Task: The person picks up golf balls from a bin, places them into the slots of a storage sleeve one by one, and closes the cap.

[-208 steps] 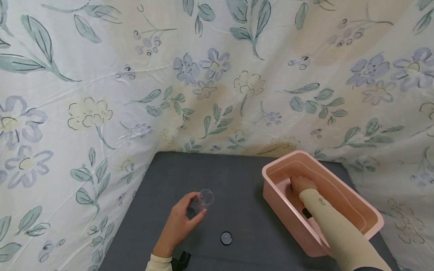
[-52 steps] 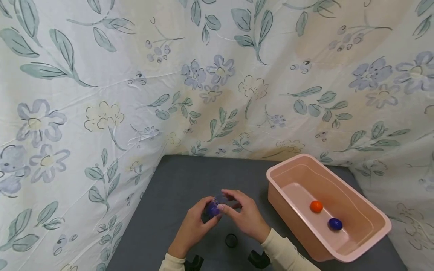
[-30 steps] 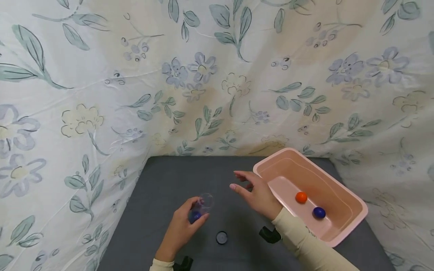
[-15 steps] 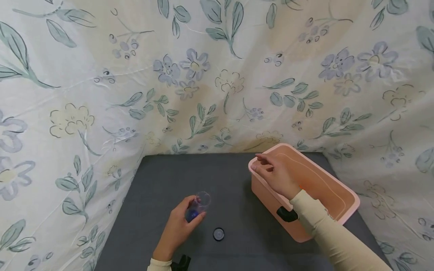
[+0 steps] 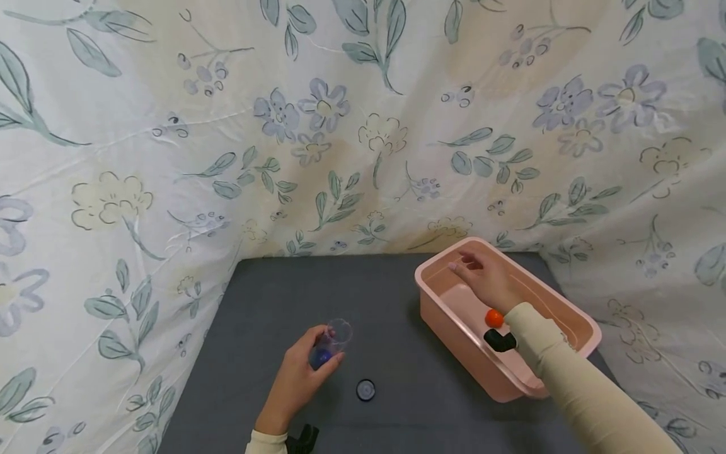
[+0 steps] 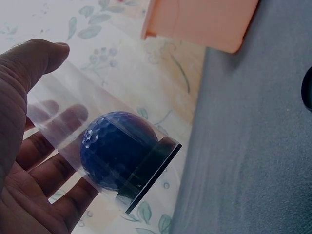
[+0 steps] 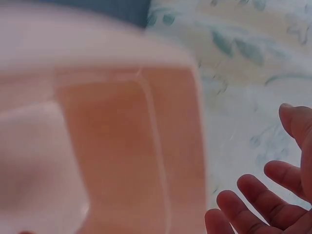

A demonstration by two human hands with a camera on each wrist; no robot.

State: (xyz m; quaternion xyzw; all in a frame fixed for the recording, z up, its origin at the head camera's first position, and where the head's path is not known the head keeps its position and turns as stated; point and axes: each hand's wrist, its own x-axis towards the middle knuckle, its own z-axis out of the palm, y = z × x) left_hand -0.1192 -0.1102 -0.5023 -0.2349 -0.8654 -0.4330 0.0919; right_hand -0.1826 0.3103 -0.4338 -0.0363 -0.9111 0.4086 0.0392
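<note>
Head view, w/ both wrist views. We see the left hand (image 5: 295, 378) curled round a clear tube (image 5: 330, 340) over the near-centre of the grey table (image 5: 397, 302). The tube's long axis is tilted: open mouth up and toward the far right, black base down and near. A blue ball (image 6: 117, 148) sits at the bottom, against the base; thumb on one side, fingers (image 6: 53, 156) behind the wall. A small black cap (image 5: 365, 389) lies flat on the table just right of that hand, apart from it.

The right hand (image 5: 484, 280) hangs over the far end of the pink bin (image 5: 454, 318) at right, fingers spread and relaxed, holding nothing. An orange ball (image 5: 494, 318) shows in the bin beside the sleeve; the bin's long axis runs far-left to near-right.

Vs. 0.5 s ago: right hand has gone from the bin's near-left rim to inside over its floor; orange ball now uncovered. Left hand, tube, cap unchanged. Vs. 1.7 s ago: both hands were then together at the tube.
</note>
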